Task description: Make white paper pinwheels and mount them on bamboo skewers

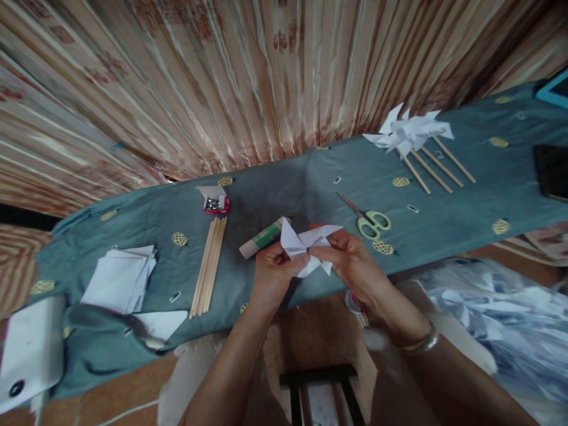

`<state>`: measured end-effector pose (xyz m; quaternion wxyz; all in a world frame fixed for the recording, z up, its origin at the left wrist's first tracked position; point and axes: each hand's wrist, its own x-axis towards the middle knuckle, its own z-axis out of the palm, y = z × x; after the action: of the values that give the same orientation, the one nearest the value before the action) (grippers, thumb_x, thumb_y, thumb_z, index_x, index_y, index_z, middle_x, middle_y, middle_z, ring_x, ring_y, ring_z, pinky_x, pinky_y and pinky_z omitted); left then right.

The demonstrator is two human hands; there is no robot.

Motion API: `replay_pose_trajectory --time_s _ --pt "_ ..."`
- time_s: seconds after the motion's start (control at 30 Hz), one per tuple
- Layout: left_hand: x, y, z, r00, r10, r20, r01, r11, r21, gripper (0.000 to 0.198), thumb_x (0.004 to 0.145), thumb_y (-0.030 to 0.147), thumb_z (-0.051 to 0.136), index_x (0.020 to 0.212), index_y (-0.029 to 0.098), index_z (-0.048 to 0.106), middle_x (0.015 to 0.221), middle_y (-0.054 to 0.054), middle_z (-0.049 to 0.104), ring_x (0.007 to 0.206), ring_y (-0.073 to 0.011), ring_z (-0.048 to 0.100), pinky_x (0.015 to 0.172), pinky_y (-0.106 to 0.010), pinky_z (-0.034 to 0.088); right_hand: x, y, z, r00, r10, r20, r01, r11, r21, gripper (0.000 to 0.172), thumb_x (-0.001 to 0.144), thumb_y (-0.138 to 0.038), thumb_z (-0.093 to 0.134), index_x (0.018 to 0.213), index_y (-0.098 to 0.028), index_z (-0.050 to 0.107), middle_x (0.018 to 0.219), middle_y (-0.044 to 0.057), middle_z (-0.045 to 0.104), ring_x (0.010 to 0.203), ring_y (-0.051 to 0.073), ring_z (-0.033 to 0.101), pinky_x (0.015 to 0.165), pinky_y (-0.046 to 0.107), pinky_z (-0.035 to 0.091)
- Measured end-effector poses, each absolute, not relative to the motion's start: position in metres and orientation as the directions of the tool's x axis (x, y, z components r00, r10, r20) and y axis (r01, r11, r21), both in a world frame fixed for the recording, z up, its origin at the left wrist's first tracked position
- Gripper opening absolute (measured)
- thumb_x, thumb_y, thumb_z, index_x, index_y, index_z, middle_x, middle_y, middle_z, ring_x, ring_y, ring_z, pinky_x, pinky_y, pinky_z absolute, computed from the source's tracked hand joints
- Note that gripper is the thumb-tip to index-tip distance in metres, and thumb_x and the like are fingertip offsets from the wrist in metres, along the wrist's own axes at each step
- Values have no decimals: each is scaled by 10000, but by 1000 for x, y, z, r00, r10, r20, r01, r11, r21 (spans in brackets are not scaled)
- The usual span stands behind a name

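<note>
My left grip and right grip are both pinched on the white folded-paper pinwheel, thumbs meeting near its centre, above the teal cloth-covered surface towards its near edge; the bundle of slim pale wooden sticks lies leftward, nearer my left grip, long axis running from near edge towards far edge; the green-banded cylindrical tube lies just beyond that grip, its label too blurred to read.
</note>
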<state>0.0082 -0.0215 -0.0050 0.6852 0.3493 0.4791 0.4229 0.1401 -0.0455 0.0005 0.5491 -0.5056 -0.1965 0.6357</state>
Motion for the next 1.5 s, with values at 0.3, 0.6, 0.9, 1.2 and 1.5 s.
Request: replay_pose_trajectory --time_s 0.3,0.6,0.9,1.2,1.5 --pt "8 -21 -2 194 917 -348 -275 391 878 202 497 162 810 690 172 752 703 3 745 628 -134 639 672 -268 530 143 -46 2 110 901 -420 -485 -320 -814 482 516 -264 871 953 -254 670 716 -51 709 627 141 638 613 261 495" --pt "7 -22 -3 225 907 -357 -276 411 869 252 495 170 828 739 172 762 760 -9 761 662 -146 655 708 -283 536 142 -45 0 68 929 -363 -456 -295 -840 290 562 -305 843 799 -216 702 658 -37 686 561 121 595 532 233 470" --pt "7 -21 -6 194 922 -335 -281 380 881 230 521 205 826 740 172 763 755 -16 757 662 -150 654 710 -287 528 143 -45 6 14 942 -334 -450 -292 -844 255 573 -290 843 789 -237 718 710 -28 703 613 136 611 581 245 481" --pt "6 -21 -7 182 919 -350 -267 389 882 252 539 243 830 770 170 760 807 -36 762 683 -157 654 705 -293 515 143 -45 3 -36 944 -328 -419 -312 -853 192 609 -317 823 745 -223 724 712 -24 707 594 130 608 579 246 470" --pt "6 -18 -7 157 911 -381 -370 412 833 309 513 275 857 778 160 745 775 -30 746 676 -155 649 709 -295 501 141 -46 6 47 931 -361 -482 -296 -825 375 587 -291 844 922 -246 680 805 -30 742 703 156 676 670 270 514"
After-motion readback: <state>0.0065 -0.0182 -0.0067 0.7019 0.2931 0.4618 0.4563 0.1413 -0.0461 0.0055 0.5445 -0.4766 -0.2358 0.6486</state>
